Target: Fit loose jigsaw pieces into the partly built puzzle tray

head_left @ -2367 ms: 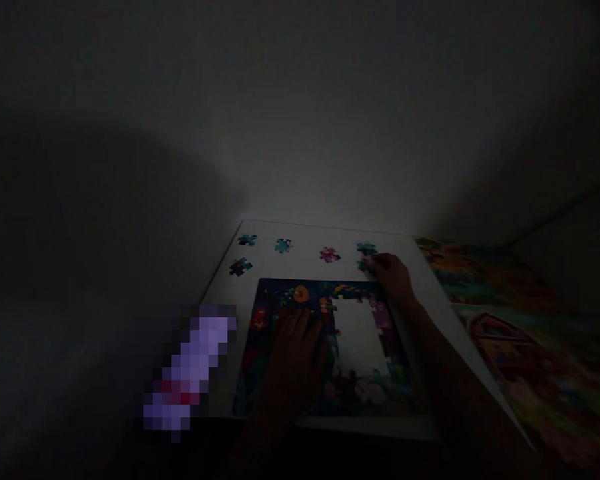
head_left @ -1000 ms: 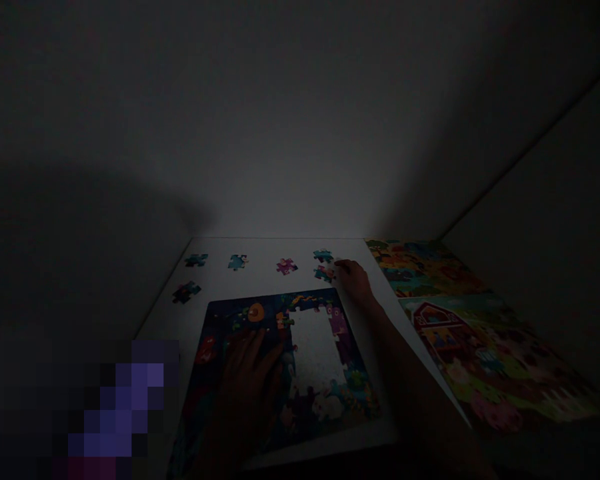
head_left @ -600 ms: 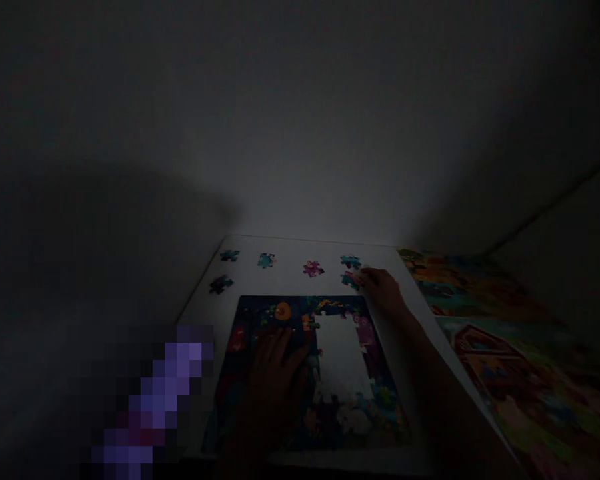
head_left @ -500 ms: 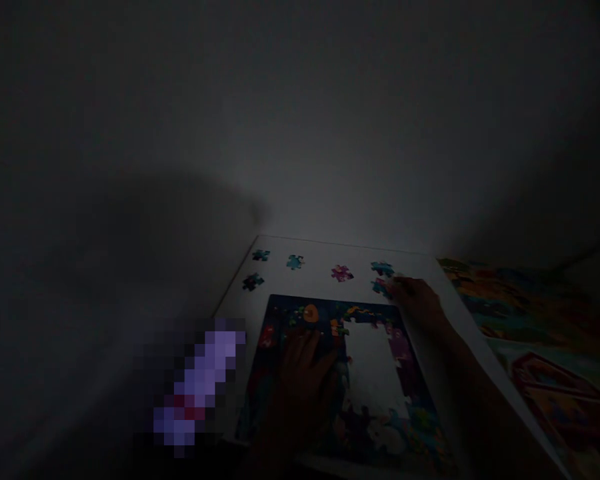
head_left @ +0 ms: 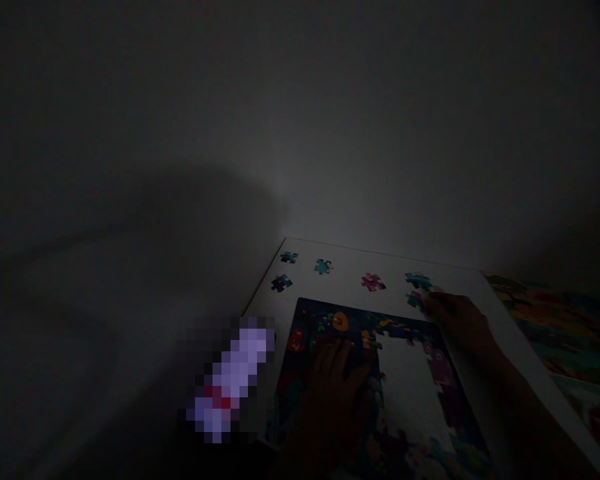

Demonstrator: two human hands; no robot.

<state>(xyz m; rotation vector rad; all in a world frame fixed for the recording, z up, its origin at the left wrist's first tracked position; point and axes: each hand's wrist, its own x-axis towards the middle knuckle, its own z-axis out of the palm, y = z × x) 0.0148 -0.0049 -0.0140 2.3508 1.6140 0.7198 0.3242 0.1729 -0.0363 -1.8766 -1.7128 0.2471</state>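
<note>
Two hands are at the jigsaw puzzle, both dim in the low light. The left hand lies palm down on the partly assembled jigsaw puzzle, its fingers slightly spread and flat across the dark blue picture, holding nothing. The right hand stretches to the puzzle's far edge, its fingers close together with their tips at a small blue-and-pink loose piece; the gloom hides whether they pinch it or only touch it. Knobbed, interlocked pieces form a broad border around a smooth white gap. The puzzle lies on a white table, nearer its right edge. Five other loose pieces sit spaced between the puzzle and the far edge, one near the far left corner. A brightly printed picture sheet lies past the right edge, and a purple pixelated blur beside the puzzle's left side is impossible to make out.
</note>
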